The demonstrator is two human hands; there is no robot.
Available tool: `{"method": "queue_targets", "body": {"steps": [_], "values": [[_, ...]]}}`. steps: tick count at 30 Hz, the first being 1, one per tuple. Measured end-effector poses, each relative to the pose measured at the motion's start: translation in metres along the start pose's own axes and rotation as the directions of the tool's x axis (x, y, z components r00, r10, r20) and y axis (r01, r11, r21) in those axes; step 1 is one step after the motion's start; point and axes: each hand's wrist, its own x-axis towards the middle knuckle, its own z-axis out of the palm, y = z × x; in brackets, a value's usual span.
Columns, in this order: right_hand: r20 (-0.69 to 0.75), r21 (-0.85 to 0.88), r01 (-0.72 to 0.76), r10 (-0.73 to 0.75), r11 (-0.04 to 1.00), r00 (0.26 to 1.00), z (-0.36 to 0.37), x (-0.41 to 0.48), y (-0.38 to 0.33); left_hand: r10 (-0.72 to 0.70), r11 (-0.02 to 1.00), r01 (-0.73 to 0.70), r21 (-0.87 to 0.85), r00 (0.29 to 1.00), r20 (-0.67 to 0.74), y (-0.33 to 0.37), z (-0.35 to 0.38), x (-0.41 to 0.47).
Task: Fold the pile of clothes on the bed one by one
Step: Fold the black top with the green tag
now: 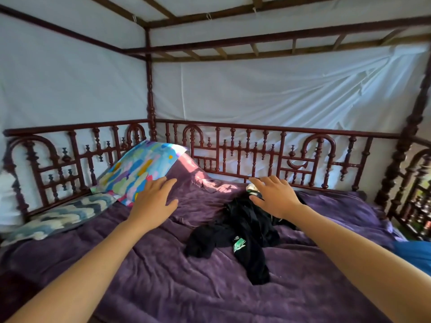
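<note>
left hand (154, 199): fingers straight and close together, holding nothing, over the purple blanket (163, 287) just beside the colourful pillow (142, 166). right hand (276, 199): fingers spread and relaxed, over the far end of the black clothes pile (245, 229); contact cannot be confirmed. pile lies mid-bed, near the carved rail (256, 145). bare blanket extends from the pile toward the near edge.

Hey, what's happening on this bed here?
A person is reaching both arms out over a purple blanket. The right hand, fingers spread, is above the far end of a crumpled pile of black clothes; the left hand is open near a colourful pillow. Nothing is gripped or folded yet.
</note>
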Motion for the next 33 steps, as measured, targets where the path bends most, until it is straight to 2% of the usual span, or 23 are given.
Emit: {"method": "queue_targets", "body": {"steps": [6, 12, 15, 18, 23, 28, 33], "values": [[0.045, 0.057, -0.017, 0.014, 0.998, 0.999, 0.032, 0.047, -0.003, 0.004, 0.997, -0.012, 0.078, 0.995, 0.104, -0.021, 0.031, 0.032], [0.077, 0.103, -0.017, 0.009, 0.995, 0.997, 0.078, 0.130, 0.012, 0.010, 0.992, -0.032, 0.124, 0.985, 0.174, -0.042, 0.087, 0.105], [0.125, 0.127, -0.032, 0.016, 0.991, 0.992, 0.114, 0.167, 0.021, -0.006, 0.995, -0.012, 0.095, 0.983, 0.181, -0.051, 0.119, 0.141], [0.240, 0.200, -0.128, 0.078, 0.971, 0.968, 0.159, 0.185, 0.023, -0.039, 0.999, 0.037, 0.018, 0.979, 0.199, -0.060, 0.159, 0.159], [0.439, 0.232, -0.329, 0.204, 0.915, 0.875, 0.230, 0.178, 0.027, -0.058, 0.998, 0.056, 0.016, 0.925, 0.376, -0.079, 0.233, 0.164], [0.622, 0.203, -0.597, 0.369, 0.776, 0.691, 0.278, 0.136, 0.027, 0.022, 0.997, 0.021, -0.071, 0.831, 0.555, -0.072, 0.303, 0.188], [0.722, 0.104, -0.702, 0.432, 0.705, 0.541, 0.312, 0.110, 0.025, 0.145, 0.987, -0.055, -0.151, 0.716, 0.683, -0.051, 0.365, 0.202]]}}
